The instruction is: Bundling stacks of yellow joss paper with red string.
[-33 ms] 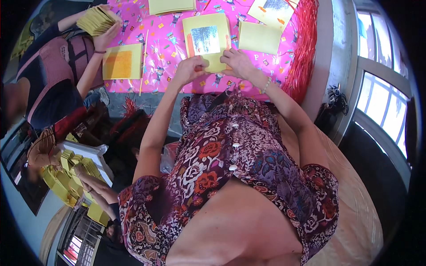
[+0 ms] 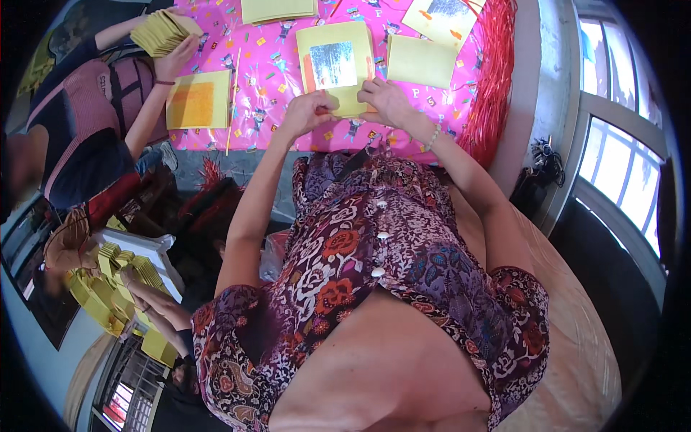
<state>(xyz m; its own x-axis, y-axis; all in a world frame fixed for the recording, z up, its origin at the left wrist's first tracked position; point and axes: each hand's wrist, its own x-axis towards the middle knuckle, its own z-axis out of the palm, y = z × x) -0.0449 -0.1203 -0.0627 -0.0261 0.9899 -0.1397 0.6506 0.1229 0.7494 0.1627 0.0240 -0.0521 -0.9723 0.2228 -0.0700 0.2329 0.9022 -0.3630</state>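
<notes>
- Head view, from where I'm standing: the yellow paper sheet with its black-and-white panel lies flat, just in from the near edge of the pink-covered surface.
- Left hand: fingers bunched, seemingly pinching the sheet's near left corner.
- Right hand: fingers curled over the near right corner; I can't tell how firmly.
- I'd hold both corners level and press lightly, leaving the panel untouched.

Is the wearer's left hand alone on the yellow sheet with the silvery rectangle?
No, the left hand and right hand both touch the yellow sheet at its near end.
</notes>
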